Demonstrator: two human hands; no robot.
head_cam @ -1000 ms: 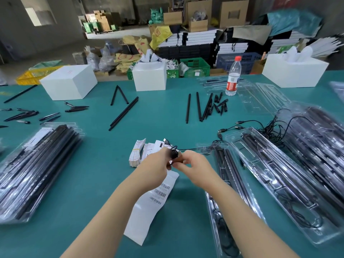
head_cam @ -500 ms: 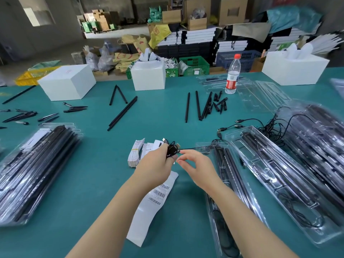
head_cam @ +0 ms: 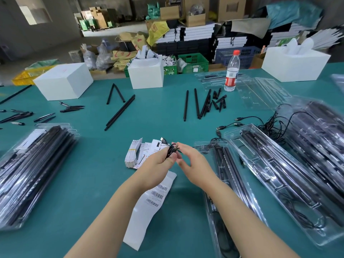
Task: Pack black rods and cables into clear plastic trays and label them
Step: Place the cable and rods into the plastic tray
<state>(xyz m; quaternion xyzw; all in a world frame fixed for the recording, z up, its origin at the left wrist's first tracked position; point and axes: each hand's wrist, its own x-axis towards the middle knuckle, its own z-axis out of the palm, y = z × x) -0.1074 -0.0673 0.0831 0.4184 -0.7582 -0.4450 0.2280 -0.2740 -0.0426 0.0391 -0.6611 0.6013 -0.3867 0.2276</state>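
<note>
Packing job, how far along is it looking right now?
Done: stacks of filled clear trays sit at the left and far right. In hand: the left hand grips a coiled black cable, the right hand open beside it, next to an open tray already holding rods. Left: loose rods, tangled cables, empty trays and the barcode label sheet.

No text can be read. The white label strip (head_cam: 149, 207) carries barcodes with small print too fine to make out; the bottle label (head_cam: 230, 79) is red and white, but blurred.
</note>
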